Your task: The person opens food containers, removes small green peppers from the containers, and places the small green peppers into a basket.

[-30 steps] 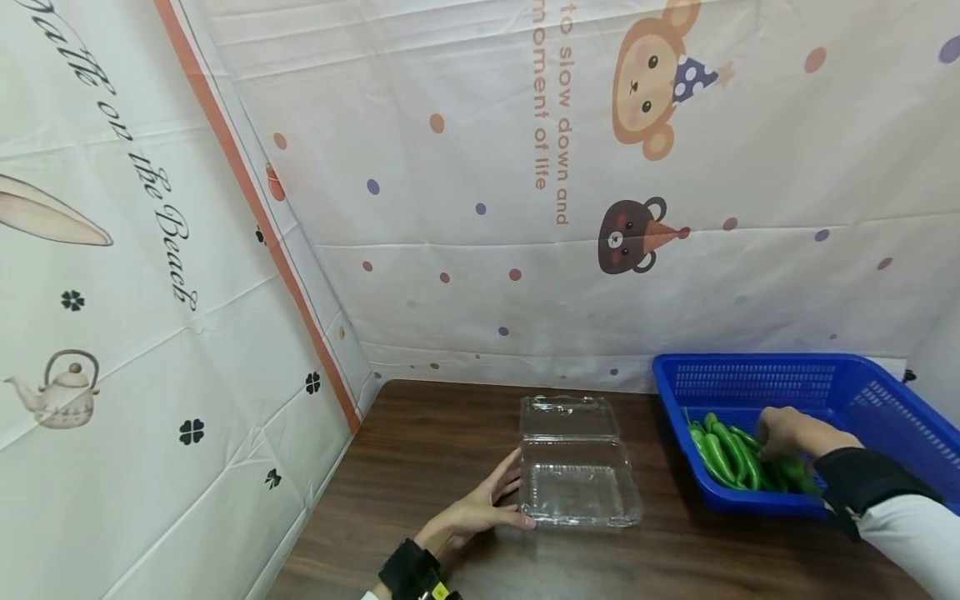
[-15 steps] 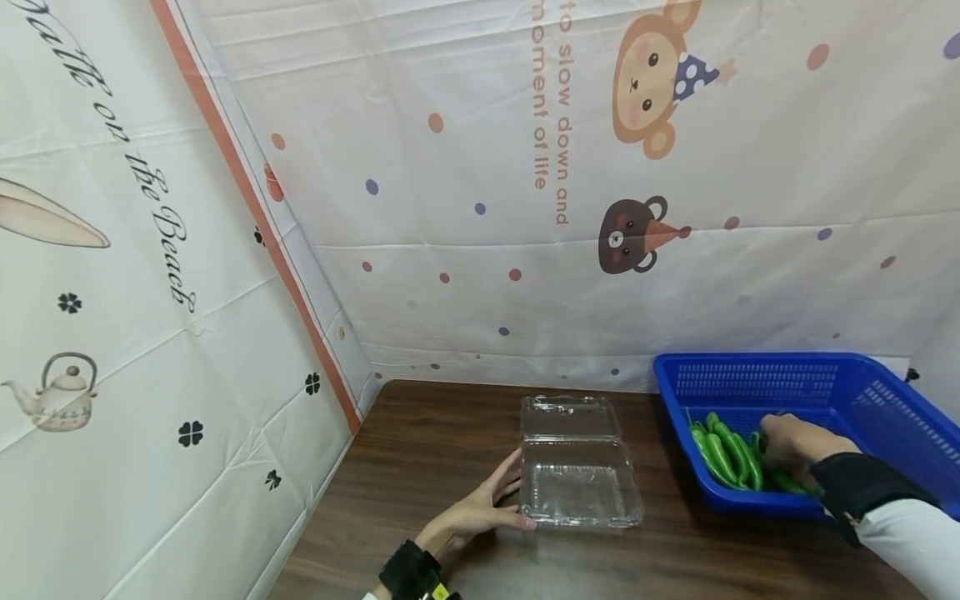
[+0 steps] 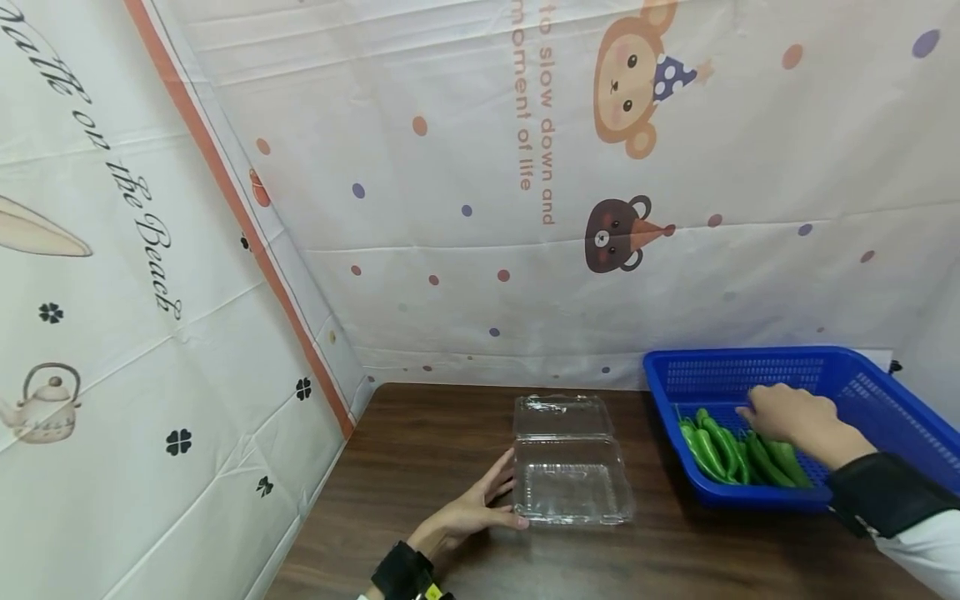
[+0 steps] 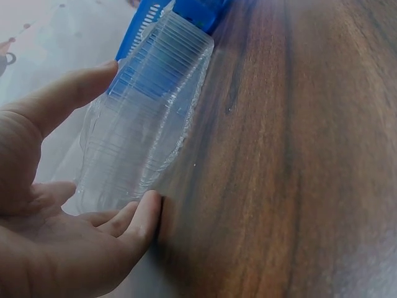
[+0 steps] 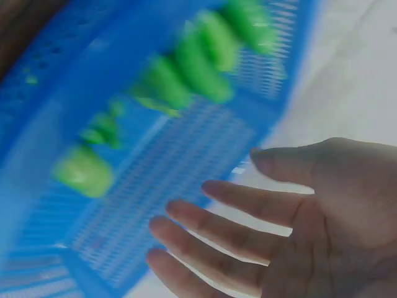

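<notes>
A clear plastic clamshell container point(image 3: 573, 492) lies unfolded on the wooden table, its lid toward the wall. My left hand point(image 3: 468, 512) is at its left side, thumb by the near corner and fingers along the edge. In the left wrist view, those relaxed fingers point(image 4: 139, 226) reach the container's side without curling round it. Several green peppers point(image 3: 716, 450) lie grouped at the left front of the blue basket point(image 3: 742, 372). Above them is my right hand point(image 3: 798, 421). The right wrist view shows its palm bare and fingers spread, apart from the peppers point(image 5: 201, 65).
The slotted basket stands at the table's right, close to the printed cloth point(image 3: 450, 208) hung behind. Brown wooden tabletop point(image 3: 420, 442) lies left of the container and between it and the basket. Another cloth point(image 3: 150, 375) hangs along the left side.
My right hand has risen from among the peppers and now spreads above them, uncovering several at the right of the group. The left hand stays at the container. The head view has shifted slightly.
</notes>
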Demonstrator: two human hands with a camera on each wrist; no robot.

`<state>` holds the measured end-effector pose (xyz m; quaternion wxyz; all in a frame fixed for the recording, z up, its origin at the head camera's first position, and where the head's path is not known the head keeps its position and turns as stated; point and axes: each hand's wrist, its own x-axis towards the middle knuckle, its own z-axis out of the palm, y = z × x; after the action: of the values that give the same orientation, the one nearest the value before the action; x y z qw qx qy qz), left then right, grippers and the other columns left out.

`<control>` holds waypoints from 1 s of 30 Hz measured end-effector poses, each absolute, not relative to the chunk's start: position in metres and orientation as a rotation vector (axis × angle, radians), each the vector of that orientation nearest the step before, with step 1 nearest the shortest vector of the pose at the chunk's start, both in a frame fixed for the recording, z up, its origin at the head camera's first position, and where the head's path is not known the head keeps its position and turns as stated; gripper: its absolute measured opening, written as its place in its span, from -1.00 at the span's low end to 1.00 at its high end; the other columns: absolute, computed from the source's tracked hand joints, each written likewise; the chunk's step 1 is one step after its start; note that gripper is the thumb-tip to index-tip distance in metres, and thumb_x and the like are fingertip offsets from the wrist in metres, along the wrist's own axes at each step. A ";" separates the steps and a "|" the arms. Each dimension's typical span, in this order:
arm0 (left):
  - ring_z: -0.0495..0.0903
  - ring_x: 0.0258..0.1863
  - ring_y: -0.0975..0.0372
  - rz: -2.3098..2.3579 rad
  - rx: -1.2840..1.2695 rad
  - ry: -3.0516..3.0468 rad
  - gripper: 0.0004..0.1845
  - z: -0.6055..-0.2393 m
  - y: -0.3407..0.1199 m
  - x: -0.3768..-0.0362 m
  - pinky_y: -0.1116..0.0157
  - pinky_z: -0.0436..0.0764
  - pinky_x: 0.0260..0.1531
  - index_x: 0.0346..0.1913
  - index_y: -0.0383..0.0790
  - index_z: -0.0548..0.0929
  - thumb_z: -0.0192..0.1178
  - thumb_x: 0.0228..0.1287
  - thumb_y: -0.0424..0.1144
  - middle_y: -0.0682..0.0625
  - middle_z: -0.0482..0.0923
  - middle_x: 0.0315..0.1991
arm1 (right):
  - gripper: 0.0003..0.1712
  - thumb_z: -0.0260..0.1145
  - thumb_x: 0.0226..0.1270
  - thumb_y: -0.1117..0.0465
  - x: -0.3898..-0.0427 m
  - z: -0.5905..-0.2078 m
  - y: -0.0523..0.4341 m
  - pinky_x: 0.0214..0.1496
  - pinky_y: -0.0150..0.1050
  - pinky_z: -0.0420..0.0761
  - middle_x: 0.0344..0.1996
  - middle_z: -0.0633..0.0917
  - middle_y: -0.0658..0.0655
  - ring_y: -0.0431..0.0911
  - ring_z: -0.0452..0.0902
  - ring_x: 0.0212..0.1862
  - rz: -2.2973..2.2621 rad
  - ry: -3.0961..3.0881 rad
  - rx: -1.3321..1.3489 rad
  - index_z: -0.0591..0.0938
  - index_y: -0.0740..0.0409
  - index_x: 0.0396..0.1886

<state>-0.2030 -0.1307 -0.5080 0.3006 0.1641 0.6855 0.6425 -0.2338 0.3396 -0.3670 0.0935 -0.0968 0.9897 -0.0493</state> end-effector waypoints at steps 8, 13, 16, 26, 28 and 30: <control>-0.15 0.65 -0.20 1.712 0.425 1.796 0.20 -0.507 -0.137 -0.205 -0.14 0.23 0.53 0.67 0.18 -0.32 0.40 0.31 -0.30 -0.29 -0.31 0.67 | -0.28 0.38 0.38 0.01 -0.227 -0.360 0.302 0.02 0.48 0.50 0.17 0.50 0.64 0.59 0.39 0.18 -0.094 3.217 -0.466 0.48 0.42 0.34; -0.15 0.65 -0.21 1.707 0.430 1.797 0.20 -0.507 -0.138 -0.205 -0.16 0.20 0.54 0.67 0.20 -0.32 0.40 0.31 -0.31 -0.28 -0.32 0.68 | 0.10 0.50 0.27 -0.04 -0.225 -0.367 0.277 0.17 0.53 0.41 0.30 0.41 0.63 0.59 0.33 0.28 -0.170 3.326 -0.628 0.12 0.23 0.61; -0.14 0.64 -0.21 1.695 0.429 1.814 0.20 -0.507 -0.139 -0.206 -0.21 0.22 0.52 0.67 0.22 -0.32 0.40 0.32 -0.29 -0.29 -0.35 0.68 | 0.30 0.54 0.21 -0.09 -0.223 -0.372 0.263 0.18 0.53 0.40 0.37 0.33 0.63 0.58 0.32 0.29 -0.219 3.371 -0.699 -0.11 0.06 0.69; -0.08 0.63 -0.21 1.663 0.442 1.860 0.17 -0.508 -0.138 -0.201 -0.26 0.26 0.47 0.67 0.24 -0.24 0.41 0.30 -0.26 -0.28 -0.23 0.67 | 0.11 0.45 0.30 -0.14 -0.203 -0.394 0.234 0.25 0.56 0.28 0.47 0.31 0.46 0.46 0.25 0.41 -0.476 3.297 -0.826 0.04 -0.07 0.68; -0.06 0.63 -0.20 1.657 0.457 1.866 0.14 -0.508 -0.136 -0.202 -0.24 0.28 0.47 0.67 0.25 -0.21 0.41 0.31 -0.26 -0.27 -0.20 0.67 | 0.04 0.44 0.32 -0.11 -0.200 -0.397 0.232 0.28 0.54 0.25 0.46 0.36 0.41 0.41 0.24 0.43 -0.514 3.288 -0.854 0.12 -0.10 0.66; -0.06 0.64 -0.18 1.653 0.463 1.860 0.13 -0.507 -0.133 -0.202 -0.23 0.28 0.47 0.67 0.28 -0.19 0.40 0.32 -0.26 -0.24 -0.20 0.68 | -0.02 0.44 0.32 -0.11 -0.198 -0.400 0.230 0.30 0.52 0.21 0.46 0.39 0.38 0.38 0.23 0.45 -0.550 3.285 -0.867 0.20 -0.10 0.64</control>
<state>-0.2023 -0.1331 -0.5069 0.3008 0.1744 0.7008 0.6228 -0.1982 0.2302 -0.3996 -0.1496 -0.2492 0.9437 -0.1580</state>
